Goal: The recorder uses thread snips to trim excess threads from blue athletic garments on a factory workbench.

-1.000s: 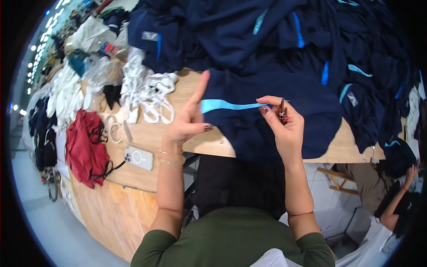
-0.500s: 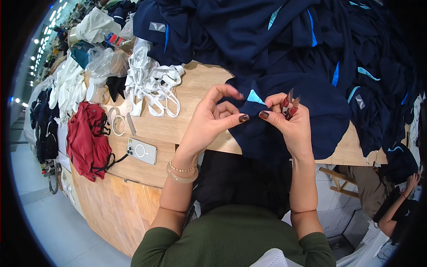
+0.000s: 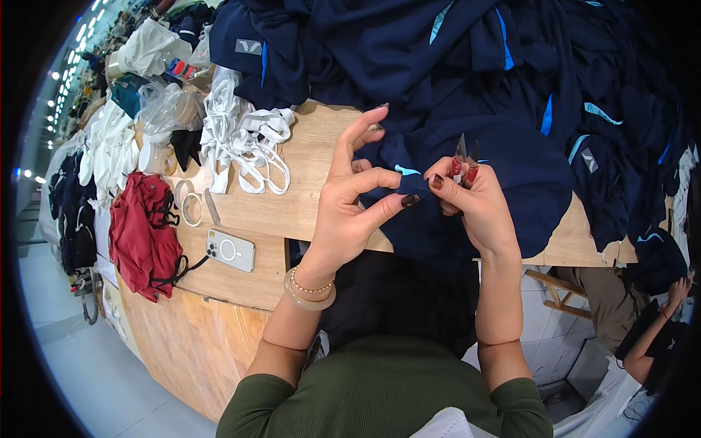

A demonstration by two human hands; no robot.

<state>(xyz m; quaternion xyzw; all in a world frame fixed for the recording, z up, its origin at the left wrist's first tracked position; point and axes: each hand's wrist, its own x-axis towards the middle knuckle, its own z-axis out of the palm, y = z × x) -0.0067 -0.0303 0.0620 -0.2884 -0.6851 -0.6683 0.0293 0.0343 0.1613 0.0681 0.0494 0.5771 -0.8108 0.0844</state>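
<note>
A navy garment point(image 3: 511, 190) with a small light-blue trim lies over the table edge in front of me. My left hand point(image 3: 354, 197) pinches its fabric by the light-blue trim point(image 3: 407, 170) between thumb and index finger, while the other fingers are raised. My right hand point(image 3: 478, 201) holds the same cloth with its thumb, close beside the left fingertips. Tucked in the right fingers is a pair of thread snips point(image 3: 466, 157), its blades pointing up and away from me. The cloth between my hands is partly hidden by my fingers.
Navy garments point(image 3: 380, 58) with blue strips heap across the far side. To the left lie white straps point(image 3: 255, 139), a red garment point(image 3: 142, 233), rolls of tape point(image 3: 191, 208) and a phone point(image 3: 231, 250). A co-worker's arm point(image 3: 657, 328) shows at the lower right.
My left index finger has come down onto the light-blue trim, and its other fingers have lifted. The trim now shows less. The right hand still holds the snips and cloth.
</note>
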